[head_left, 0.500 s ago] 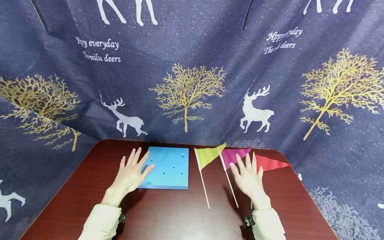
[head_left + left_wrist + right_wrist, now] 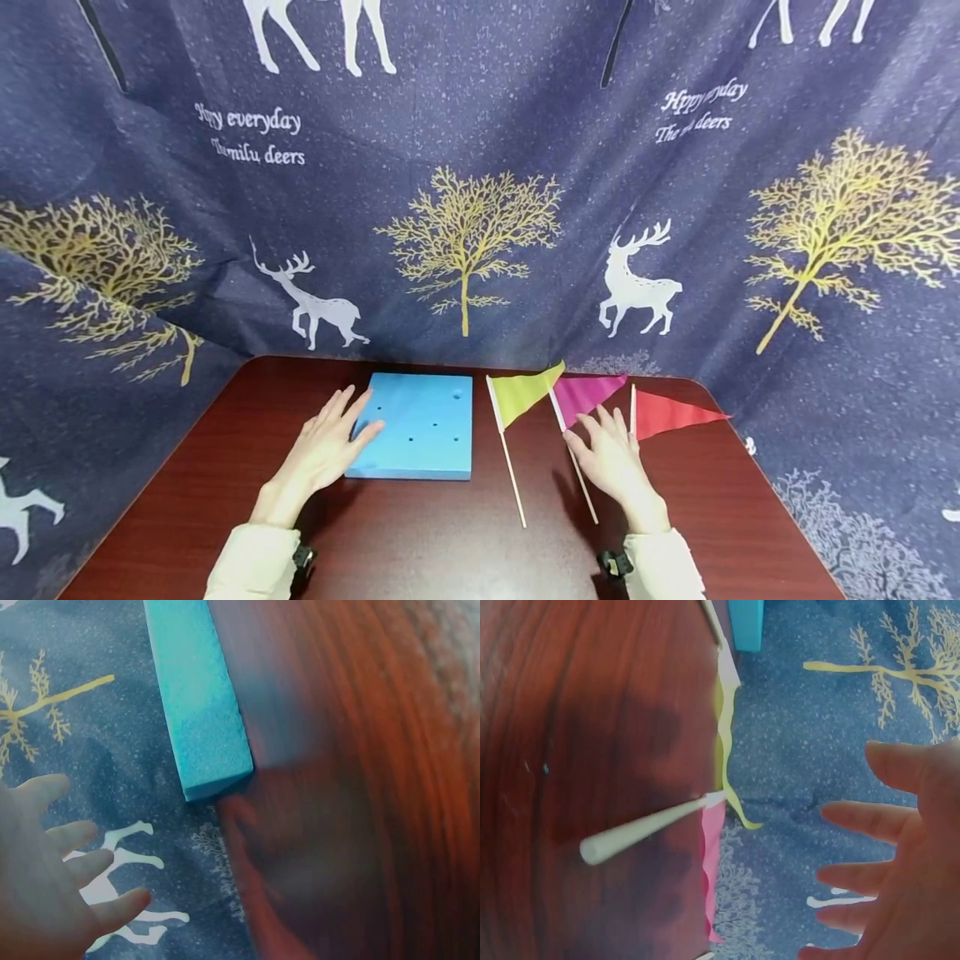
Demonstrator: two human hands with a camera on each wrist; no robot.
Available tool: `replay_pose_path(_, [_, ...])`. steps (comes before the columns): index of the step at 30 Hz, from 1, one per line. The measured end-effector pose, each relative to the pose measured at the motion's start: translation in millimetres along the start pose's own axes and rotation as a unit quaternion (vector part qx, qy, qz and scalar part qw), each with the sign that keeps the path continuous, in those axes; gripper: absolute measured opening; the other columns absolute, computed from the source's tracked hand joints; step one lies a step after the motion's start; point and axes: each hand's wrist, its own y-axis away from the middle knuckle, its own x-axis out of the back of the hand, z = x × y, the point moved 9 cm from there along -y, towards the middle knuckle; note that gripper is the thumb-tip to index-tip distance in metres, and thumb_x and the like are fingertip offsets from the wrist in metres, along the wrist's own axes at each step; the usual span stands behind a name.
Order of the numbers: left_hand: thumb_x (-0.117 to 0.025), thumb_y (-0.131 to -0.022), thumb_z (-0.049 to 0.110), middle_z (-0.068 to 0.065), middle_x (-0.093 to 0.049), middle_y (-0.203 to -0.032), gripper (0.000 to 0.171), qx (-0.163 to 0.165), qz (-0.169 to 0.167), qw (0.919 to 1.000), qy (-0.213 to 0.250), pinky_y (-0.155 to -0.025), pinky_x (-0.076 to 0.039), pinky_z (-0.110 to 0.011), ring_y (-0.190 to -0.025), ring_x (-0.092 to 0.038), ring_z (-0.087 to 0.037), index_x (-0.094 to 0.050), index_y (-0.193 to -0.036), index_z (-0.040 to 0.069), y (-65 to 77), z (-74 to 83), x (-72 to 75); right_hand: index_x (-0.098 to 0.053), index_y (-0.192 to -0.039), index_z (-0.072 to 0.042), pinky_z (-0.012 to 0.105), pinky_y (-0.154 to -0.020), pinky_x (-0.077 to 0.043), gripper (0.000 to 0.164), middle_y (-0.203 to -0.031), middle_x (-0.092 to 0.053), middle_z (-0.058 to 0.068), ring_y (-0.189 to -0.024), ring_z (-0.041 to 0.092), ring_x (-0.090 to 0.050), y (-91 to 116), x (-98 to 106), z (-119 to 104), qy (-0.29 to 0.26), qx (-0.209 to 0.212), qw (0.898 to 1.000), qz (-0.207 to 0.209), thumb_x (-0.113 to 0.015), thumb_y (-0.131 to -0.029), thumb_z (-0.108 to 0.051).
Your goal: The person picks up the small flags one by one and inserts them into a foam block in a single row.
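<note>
My left hand (image 2: 318, 450), fingers spread, hovers over the left edge of a flat blue block (image 2: 420, 425) with several small holes in its top. In the left wrist view the block's edge (image 2: 202, 705) shows beyond the spread fingers, which hold nothing. My right hand (image 2: 611, 458) is spread above the table by the purple flag (image 2: 588, 396), its thumb overlapping that flag's stick in the head view. Left of it lies a yellow-green flag (image 2: 525, 396), and to its right a red flag (image 2: 675, 413), whose stick is mostly hidden behind the hand.
Everything lies on a dark reddish-brown table (image 2: 420, 550) with rounded far corners. A blue cloth (image 2: 525, 308) printed with deer and trees hangs right behind and beside it. The flag tips reach the table's far and right edges.
My right hand has drawn back and lowered slightly, its fingers bending a little more. The left hand has dipped a little. Flags and block stay put; the head view has tilted slightly up.
</note>
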Motion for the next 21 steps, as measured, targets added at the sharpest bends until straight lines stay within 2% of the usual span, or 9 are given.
replay_pose_path(5, [-0.046,-0.094,0.065,-0.021,-0.028,-0.155,0.079,0.005,-0.001,0.9996,0.027,-0.101,-0.027,-0.071,-0.141,-0.025,-0.042,-0.035,-0.153,0.013,-0.4,-2.9,-2.7,-0.065,-0.123,-0.006,0.074,-0.099,-0.027,0.038,-0.141,-0.047,0.027,-0.135,0.053,-0.030,3,-7,-7,-0.010,0.015,1.000,0.001,-0.064,-0.094,-0.030])
replay_pose_path(11, [-0.057,-0.092,0.059,-0.026,-0.033,-0.150,0.080,0.001,-0.001,0.9977,0.068,-0.101,-0.031,-0.068,-0.136,-0.031,-0.045,-0.042,-0.148,0.003,-1.2,-6.7,-5.0,-0.070,-0.111,-0.007,0.058,-0.090,-0.047,0.028,-0.120,-0.063,0.017,-0.115,0.039,-0.057,4,-15,-14,-0.034,0.014,0.999,0.006,-0.065,-0.093,-0.029])
replay_pose_path(13, [-0.058,-0.093,0.056,-0.027,-0.034,-0.149,0.078,0.001,-0.004,0.9966,0.082,-0.101,-0.032,-0.066,-0.135,-0.033,-0.046,-0.043,-0.147,0.002,-1.2,-8.2,-6.0,-0.071,-0.110,-0.009,0.054,-0.087,-0.049,0.027,-0.113,-0.067,0.011,-0.108,0.034,-0.061,3,-18,-14,-0.040,0.003,0.999,0.005,-0.066,-0.093,-0.029])
replay_pose_path(17, [-0.061,-0.096,0.044,-0.027,-0.042,-0.143,0.067,-0.008,-0.004,0.9940,0.109,-0.100,-0.036,-0.063,-0.129,-0.042,-0.045,-0.047,-0.143,0.000,-1.7,-7.8,-6.4,-0.071,-0.108,-0.012,0.055,-0.078,-0.051,0.025,-0.102,-0.069,0.005,-0.099,0.031,-0.065,1,-21,-16,-0.039,-0.015,0.999,0.004,-0.066,-0.092,-0.030])
replay_pose_path(21, [-0.061,-0.097,0.036,-0.026,-0.049,-0.136,0.058,-0.014,-0.006,0.9937,0.111,-0.100,-0.039,-0.060,-0.125,-0.047,-0.044,-0.050,-0.140,-0.003,-2.7,-7.0,-9.7,-0.071,-0.102,-0.017,0.054,-0.069,-0.051,0.019,-0.091,-0.069,-0.001,-0.090,0.028,-0.067,-1,-24,-15,-0.039,-0.038,0.999,-0.002,-0.066,-0.092,-0.032])
